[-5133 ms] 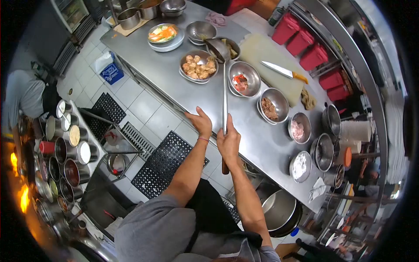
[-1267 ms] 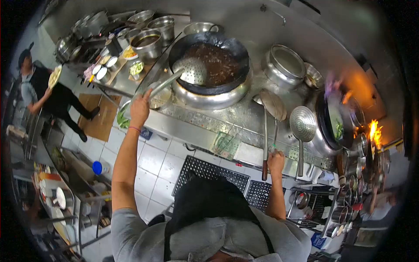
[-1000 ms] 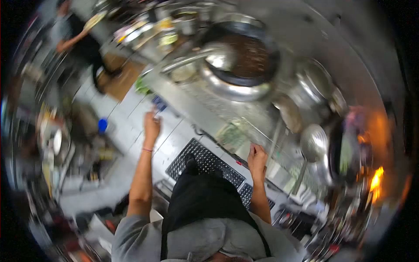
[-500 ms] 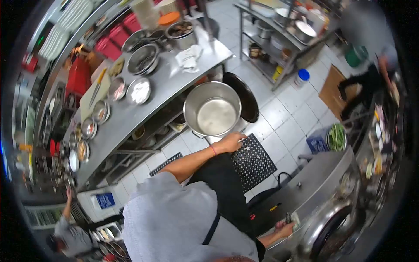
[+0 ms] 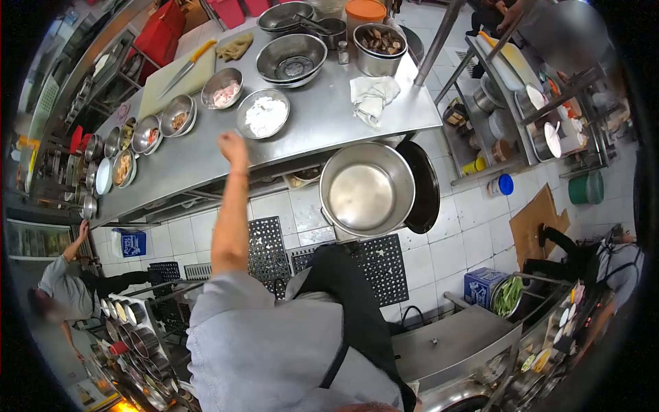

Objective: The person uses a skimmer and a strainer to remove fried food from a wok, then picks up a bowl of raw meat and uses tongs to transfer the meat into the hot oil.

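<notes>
Reaching up to the near edge of the steel table point(image 5: 322, 130) with the left hand point(image 5: 233, 145).

The hand hovers over the table's near edge, just short of a bowl of white pieces point(image 5: 264, 114) and nearer to it than to the bowl of pink meat point(image 5: 222, 86) behind. It is blurred, so I cannot tell how the fingers are set, and nothing shows in its grip. The right hand is out of view. The step looks like a reach for the white bowl. Taking it would mean going a little further in from the edge and to the right, clear of the big empty pot point(image 5: 367, 189) below the table's right end.
</notes>
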`<state>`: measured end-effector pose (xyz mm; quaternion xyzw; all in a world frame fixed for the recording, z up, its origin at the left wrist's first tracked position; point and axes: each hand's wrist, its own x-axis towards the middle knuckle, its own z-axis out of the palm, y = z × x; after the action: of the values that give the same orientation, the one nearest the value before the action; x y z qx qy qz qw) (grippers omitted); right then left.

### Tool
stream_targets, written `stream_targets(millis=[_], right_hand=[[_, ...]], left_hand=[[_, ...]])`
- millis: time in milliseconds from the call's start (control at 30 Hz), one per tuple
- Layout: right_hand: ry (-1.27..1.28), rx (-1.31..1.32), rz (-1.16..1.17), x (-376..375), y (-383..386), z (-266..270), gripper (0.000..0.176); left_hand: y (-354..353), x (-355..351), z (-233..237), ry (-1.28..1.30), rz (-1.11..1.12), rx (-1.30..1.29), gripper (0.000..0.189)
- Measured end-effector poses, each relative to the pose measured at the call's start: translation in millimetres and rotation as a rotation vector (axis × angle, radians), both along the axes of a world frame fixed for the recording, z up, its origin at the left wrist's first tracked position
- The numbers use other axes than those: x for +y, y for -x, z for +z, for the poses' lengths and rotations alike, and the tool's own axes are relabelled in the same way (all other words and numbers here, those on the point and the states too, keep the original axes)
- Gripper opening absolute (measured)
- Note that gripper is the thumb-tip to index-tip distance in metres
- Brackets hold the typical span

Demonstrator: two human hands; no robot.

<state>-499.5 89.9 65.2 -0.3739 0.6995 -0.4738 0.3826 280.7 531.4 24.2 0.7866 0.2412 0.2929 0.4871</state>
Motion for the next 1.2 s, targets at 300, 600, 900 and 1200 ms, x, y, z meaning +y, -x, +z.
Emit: stream_targets(millis=[300, 600, 900, 1200], right_hand=[[0.054, -0.220, -0.250, -6, 8, 78, 0.048], [-0.017, -0.757, -0.415, 39, -43, 93, 0.020], [-0.173, -0.602, -0.208, 107, -79, 76, 0.021], [-0.011, -0.349, -0.365, 178, -29, 86, 0.028]], left_hand=[[-115, 81, 35, -1.036, -0.741, -0.183, 0.041], [-11, -115, 102, -0.314, -1.638, -0.310, 0.037], [-18, -181, 128, 0.211, -1.441, 0.425, 0.036], [299, -381, 100, 0.376, -1.883, 0.920, 0.014]])
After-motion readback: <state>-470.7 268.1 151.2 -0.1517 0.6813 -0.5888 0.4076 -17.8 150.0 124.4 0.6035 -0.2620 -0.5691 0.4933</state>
